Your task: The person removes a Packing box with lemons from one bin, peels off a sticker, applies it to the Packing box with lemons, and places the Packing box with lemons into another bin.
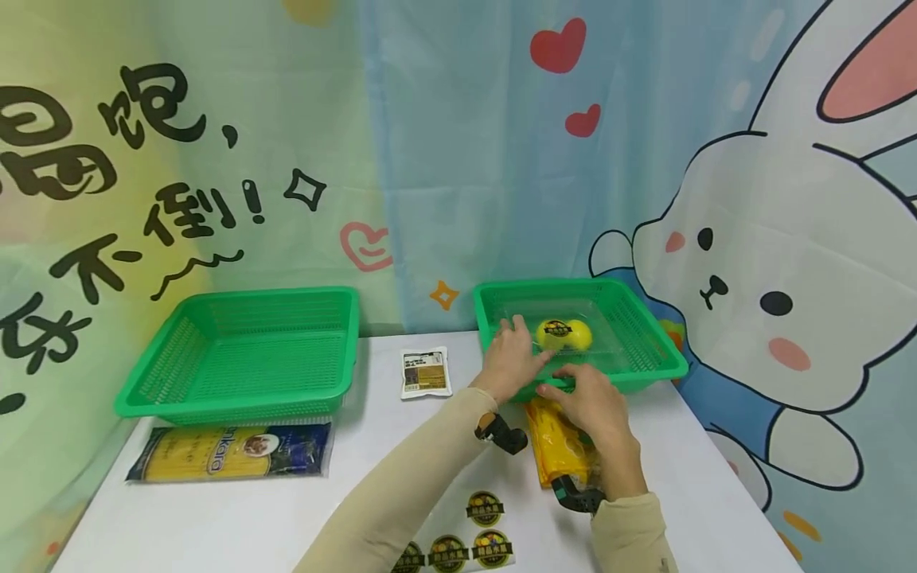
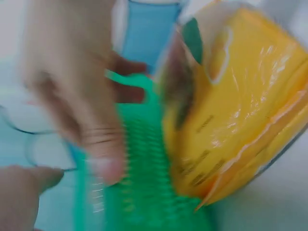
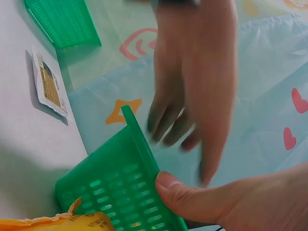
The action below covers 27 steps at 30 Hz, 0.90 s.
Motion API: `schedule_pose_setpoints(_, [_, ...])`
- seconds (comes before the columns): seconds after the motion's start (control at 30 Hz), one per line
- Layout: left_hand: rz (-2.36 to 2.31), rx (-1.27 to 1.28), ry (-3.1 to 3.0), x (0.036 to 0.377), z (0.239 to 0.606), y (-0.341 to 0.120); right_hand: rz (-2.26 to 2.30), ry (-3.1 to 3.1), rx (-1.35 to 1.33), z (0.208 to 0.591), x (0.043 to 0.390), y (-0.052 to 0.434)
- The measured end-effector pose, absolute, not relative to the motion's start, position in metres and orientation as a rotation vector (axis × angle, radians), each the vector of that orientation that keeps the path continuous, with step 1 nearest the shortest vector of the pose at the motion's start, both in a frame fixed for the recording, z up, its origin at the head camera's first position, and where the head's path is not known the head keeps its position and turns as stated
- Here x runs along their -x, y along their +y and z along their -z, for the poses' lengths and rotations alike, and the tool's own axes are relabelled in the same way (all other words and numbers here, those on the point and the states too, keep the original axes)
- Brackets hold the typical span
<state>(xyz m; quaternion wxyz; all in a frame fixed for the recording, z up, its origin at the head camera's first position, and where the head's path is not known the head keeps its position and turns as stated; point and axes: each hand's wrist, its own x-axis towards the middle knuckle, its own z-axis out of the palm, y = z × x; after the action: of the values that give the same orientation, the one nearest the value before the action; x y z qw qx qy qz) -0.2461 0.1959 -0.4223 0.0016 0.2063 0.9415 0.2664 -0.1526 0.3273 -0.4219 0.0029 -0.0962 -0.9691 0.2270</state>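
**Right-hand basket, front rim: both hands at work**

At the desk's right end, head view: green basket (image 1: 648, 362) holding a clear plastic tray (image 1: 609, 338) with a yellow fruit (image 1: 564, 334) bearing a dark round sticker. Left hand (image 1: 512, 358) reaches over the front rim, fingers spread and relaxed, beside the fruit. Right hand (image 1: 591, 402) curls on the rim itself. Yellow packet (image 1: 555, 442) lies just in front of the basket, partly under the right hand. Risk, as a judgement: a pull on the rim could slide the light basket over the packet or set the fruit rolling in its tray.

Left wrist view: heavily blurred; fingers (image 2: 103, 144) extended over the green rim (image 2: 144, 168), yellow packet (image 2: 240, 110) close alongside.

Right wrist view: thumb (image 3: 192, 197) pressed on the basket wall (image 3: 115, 183); grip on the rim.

Surroundings: white desk (image 1: 286, 509); second, identical green basket (image 1: 243, 354) at left; pasta packet (image 1: 229, 452); small sachet (image 1: 426, 372); sticker sheet (image 1: 466, 541); cartoon rabbit curtain (image 1: 774, 263) behind.
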Motion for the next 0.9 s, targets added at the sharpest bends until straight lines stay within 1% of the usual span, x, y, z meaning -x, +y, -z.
schedule_pose_setpoints(0.13, [-0.919,-0.757,2.996,0.231,0.407,0.147,-0.691,-3.058,0.296,0.419,0.147,0.331])
schedule_pose_setpoints(0.3, [-1.091,-0.761,3.011,0.207,0.400,0.052,-0.646,-3.056,0.320,0.410,0.140,0.341])
schedule_pose_setpoints(0.43, [-0.859,-0.725,3.125,0.188,0.411,-0.027,-0.590,-3.001,0.292,0.404,0.134,0.344])
schedule_pose_setpoints(0.53, [-0.641,-0.667,3.233,0.177,0.418,-0.072,-0.528,-2.920,0.150,0.401,0.133,0.342])
schedule_pose_setpoints(0.7, [-0.575,-0.520,3.367,0.164,0.415,-0.114,-0.490,-2.810,-0.145,0.402,0.135,0.327])
schedule_pose_setpoints(0.9, [-0.512,-0.463,3.361,0.162,0.412,-0.130,-0.499,-2.851,-0.259,0.401,0.139,0.304])
